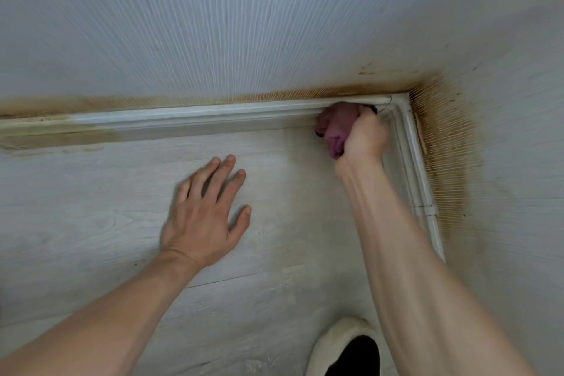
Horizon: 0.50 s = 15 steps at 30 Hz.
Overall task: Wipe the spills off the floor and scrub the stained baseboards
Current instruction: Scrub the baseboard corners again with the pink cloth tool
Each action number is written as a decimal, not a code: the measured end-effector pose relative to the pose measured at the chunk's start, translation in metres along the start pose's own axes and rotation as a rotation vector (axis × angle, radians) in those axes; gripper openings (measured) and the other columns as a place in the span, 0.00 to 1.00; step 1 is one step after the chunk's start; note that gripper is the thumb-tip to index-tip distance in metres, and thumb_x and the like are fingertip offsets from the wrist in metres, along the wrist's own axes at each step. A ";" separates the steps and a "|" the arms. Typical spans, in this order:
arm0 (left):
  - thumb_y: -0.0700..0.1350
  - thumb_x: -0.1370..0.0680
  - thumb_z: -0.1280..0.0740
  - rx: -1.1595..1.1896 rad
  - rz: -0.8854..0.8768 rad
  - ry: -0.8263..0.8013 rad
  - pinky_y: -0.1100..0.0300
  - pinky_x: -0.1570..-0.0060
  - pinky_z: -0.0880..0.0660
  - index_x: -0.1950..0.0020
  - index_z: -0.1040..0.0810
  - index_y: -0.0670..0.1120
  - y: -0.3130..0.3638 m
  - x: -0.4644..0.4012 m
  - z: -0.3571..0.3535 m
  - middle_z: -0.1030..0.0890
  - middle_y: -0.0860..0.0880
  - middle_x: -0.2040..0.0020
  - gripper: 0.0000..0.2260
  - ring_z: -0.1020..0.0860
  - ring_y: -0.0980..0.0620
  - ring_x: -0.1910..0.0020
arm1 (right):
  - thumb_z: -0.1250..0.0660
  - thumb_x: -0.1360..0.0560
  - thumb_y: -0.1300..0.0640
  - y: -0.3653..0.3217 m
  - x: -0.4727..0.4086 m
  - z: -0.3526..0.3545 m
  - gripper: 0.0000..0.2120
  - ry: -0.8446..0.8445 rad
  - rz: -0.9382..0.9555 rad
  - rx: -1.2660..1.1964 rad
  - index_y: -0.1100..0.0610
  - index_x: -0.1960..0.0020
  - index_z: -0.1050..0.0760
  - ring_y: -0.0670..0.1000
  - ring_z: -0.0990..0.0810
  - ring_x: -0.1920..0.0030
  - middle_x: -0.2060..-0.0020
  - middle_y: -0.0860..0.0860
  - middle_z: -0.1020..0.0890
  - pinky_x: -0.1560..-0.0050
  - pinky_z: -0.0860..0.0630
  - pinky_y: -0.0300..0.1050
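The right hand point(363, 139) — blurred — clenches a crumpled purple cloth point(335, 131) against the moulded baseboard point(213, 116) at the floor's corner. The left hand point(207, 217) lies flat, fingers spread, on the pale wood-grain floor point(91, 207).

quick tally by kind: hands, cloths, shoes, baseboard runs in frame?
Bare hands: 2, left hand flat on the pale wood-look floor, right hand
Crumpled purple cloth: 1, gripped by the right hand
White slip-on shoe: 1
White moulded baseboard runs: 2, back, side
Total: 6

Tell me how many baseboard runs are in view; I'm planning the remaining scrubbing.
2. A white moulded baseboard runs along the far wall, brown-stained at its left end; a second white baseboard runs along the right wall. They meet at the corner.
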<state>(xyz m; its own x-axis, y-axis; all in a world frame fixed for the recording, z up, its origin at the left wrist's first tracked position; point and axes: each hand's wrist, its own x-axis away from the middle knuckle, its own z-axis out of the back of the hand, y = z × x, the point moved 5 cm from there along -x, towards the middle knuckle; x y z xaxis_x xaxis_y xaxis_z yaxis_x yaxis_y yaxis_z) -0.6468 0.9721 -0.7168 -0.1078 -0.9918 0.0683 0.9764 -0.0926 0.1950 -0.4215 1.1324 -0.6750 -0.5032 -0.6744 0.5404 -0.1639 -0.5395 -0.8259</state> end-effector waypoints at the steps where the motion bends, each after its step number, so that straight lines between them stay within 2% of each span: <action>1: 0.61 0.19 0.44 0.005 0.001 0.013 0.44 0.30 0.34 0.22 0.29 0.46 0.000 0.000 0.001 0.37 0.46 0.18 0.29 0.37 0.43 0.21 | 0.36 0.28 0.53 0.010 0.017 -0.016 0.09 -0.087 0.048 0.075 0.53 0.62 0.19 0.53 0.22 0.68 0.66 0.54 0.21 0.67 0.26 0.45; 2: 0.60 0.19 0.44 0.009 -0.001 0.020 0.44 0.30 0.34 0.23 0.29 0.46 0.000 0.000 0.001 0.36 0.46 0.18 0.29 0.37 0.43 0.21 | 0.34 0.29 0.51 0.020 0.032 -0.031 0.10 -0.168 0.088 0.128 0.52 0.67 0.20 0.54 0.20 0.63 0.67 0.51 0.20 0.62 0.25 0.50; 4: 0.60 0.19 0.44 0.014 -0.008 0.027 0.44 0.29 0.34 0.23 0.28 0.46 -0.001 0.000 0.002 0.36 0.46 0.19 0.29 0.36 0.43 0.21 | 0.32 0.28 0.53 0.021 0.040 -0.031 0.12 -0.224 0.096 0.172 0.54 0.69 0.22 0.53 0.21 0.63 0.69 0.49 0.20 0.61 0.26 0.49; 6: 0.60 0.19 0.44 0.008 -0.004 0.026 0.44 0.29 0.34 0.23 0.29 0.46 -0.001 0.000 0.000 0.37 0.46 0.18 0.29 0.37 0.43 0.20 | 0.33 0.28 0.54 0.014 0.009 -0.003 0.07 -0.080 0.050 0.139 0.57 0.60 0.20 0.52 0.21 0.66 0.65 0.52 0.18 0.67 0.27 0.44; 7: 0.60 0.19 0.44 0.002 -0.005 0.021 0.44 0.28 0.35 0.23 0.29 0.46 -0.001 0.000 0.000 0.37 0.46 0.18 0.29 0.37 0.43 0.20 | 0.35 0.27 0.54 0.009 -0.008 0.012 0.08 -0.023 -0.003 0.125 0.59 0.55 0.20 0.50 0.22 0.69 0.65 0.52 0.19 0.72 0.28 0.40; 9: 0.61 0.19 0.44 0.009 -0.008 0.013 0.44 0.28 0.35 0.22 0.30 0.46 0.000 0.000 0.001 0.37 0.46 0.18 0.29 0.38 0.43 0.20 | 0.39 0.20 0.58 0.012 -0.021 0.023 0.08 -0.010 -0.071 0.103 0.59 0.53 0.24 0.48 0.24 0.75 0.71 0.50 0.21 0.77 0.28 0.36; 11: 0.61 0.19 0.44 0.003 -0.003 0.013 0.44 0.28 0.35 0.22 0.29 0.46 -0.002 -0.001 0.000 0.37 0.46 0.18 0.29 0.38 0.43 0.20 | 0.41 0.19 0.59 0.028 -0.005 -0.008 0.09 -0.130 -0.094 0.197 0.59 0.52 0.24 0.52 0.23 0.70 0.67 0.52 0.21 0.71 0.26 0.39; 13: 0.61 0.19 0.44 0.006 -0.005 0.010 0.44 0.29 0.35 0.23 0.29 0.46 0.000 0.000 0.001 0.37 0.46 0.18 0.29 0.37 0.43 0.20 | 0.38 0.20 0.60 0.044 0.020 -0.037 0.08 -0.259 -0.101 0.326 0.62 0.50 0.21 0.55 0.21 0.61 0.60 0.56 0.19 0.61 0.26 0.45; 15: 0.60 0.19 0.44 0.015 -0.007 0.031 0.44 0.29 0.34 0.24 0.28 0.46 -0.001 -0.001 0.002 0.37 0.46 0.18 0.29 0.37 0.43 0.21 | 0.35 0.22 0.62 0.049 0.031 -0.044 0.06 -0.329 -0.117 0.313 0.63 0.51 0.19 0.54 0.20 0.59 0.59 0.57 0.18 0.61 0.26 0.44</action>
<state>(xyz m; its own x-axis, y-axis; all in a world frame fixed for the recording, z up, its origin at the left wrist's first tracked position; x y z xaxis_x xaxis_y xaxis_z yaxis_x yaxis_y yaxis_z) -0.6478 0.9729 -0.7149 -0.1088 -0.9934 0.0367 0.9727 -0.0988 0.2100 -0.4820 1.1076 -0.7057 -0.1927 -0.6967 0.6910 0.0853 -0.7135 -0.6955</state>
